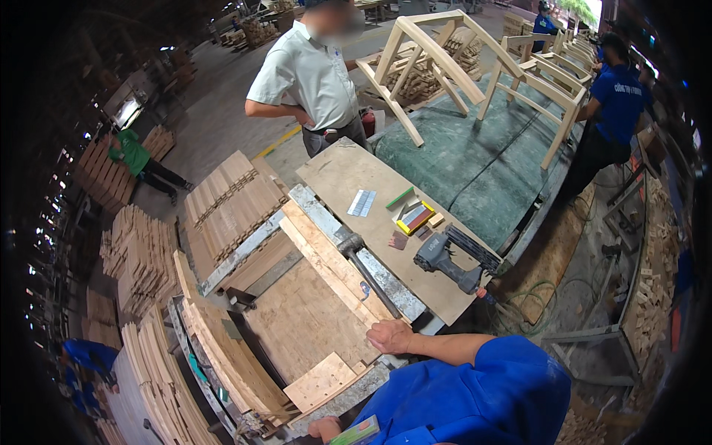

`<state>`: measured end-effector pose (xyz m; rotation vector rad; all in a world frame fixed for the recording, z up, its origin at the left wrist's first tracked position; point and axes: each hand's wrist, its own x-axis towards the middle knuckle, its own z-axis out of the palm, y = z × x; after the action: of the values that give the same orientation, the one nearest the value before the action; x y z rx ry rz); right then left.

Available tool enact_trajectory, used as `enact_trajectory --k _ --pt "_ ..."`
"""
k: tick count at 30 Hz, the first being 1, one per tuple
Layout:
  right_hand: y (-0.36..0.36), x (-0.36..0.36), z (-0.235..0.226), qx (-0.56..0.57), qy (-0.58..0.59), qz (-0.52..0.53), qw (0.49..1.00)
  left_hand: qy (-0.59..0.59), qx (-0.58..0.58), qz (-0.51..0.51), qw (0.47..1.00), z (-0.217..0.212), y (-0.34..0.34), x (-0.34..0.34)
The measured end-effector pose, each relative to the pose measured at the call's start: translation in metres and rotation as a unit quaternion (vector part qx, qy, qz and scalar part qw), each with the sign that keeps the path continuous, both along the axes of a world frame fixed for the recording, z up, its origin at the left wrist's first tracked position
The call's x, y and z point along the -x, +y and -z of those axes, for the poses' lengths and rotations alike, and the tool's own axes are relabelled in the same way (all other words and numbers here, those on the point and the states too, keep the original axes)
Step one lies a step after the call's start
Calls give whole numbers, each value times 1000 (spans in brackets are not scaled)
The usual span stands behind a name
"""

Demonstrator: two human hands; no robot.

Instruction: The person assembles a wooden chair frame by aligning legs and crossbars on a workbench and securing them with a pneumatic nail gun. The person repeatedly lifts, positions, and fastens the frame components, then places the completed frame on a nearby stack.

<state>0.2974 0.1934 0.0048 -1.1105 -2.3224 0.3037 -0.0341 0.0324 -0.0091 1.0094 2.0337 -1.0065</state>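
Fingers of the left hand [324,427], low at the frame's edge, were clamped on a small green box [356,431]. The right hand [391,336] lay farther out, fingers curled together on the near end of a long plank [326,259] on the desk [297,319]; whether it gripped I cannot tell. A short board [320,381] sat between the two hands. Just beyond the right hand ran a metal rail [386,278] with a dark clamp [350,243]. Farther right of that hand lay a nail gun [445,259], with a nail strip [362,202] beyond it. Well beyond stood a person in a grey shirt [311,74] and chair frames [437,59].
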Motion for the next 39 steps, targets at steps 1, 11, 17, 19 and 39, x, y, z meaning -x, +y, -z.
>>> enact_trajectory --k 1,11,17,19,39 --pt "-1 0 -1 1 2 0 1000 7 15 -13 1000 1 -1 0" --pt "-2 3 -5 7 23 7 1000 62 144 -115 981 10 -2 -1" --pt "-1 5 -8 12 24 10 1000 76 204 -156 963 9 -6 1" --pt "-1 3 -7 8 16 13 1000 75 193 -138 969 7 0 -6" --pt "-3 5 -8 16 -12 13 1000 25 164 -13 986 0 1 11"
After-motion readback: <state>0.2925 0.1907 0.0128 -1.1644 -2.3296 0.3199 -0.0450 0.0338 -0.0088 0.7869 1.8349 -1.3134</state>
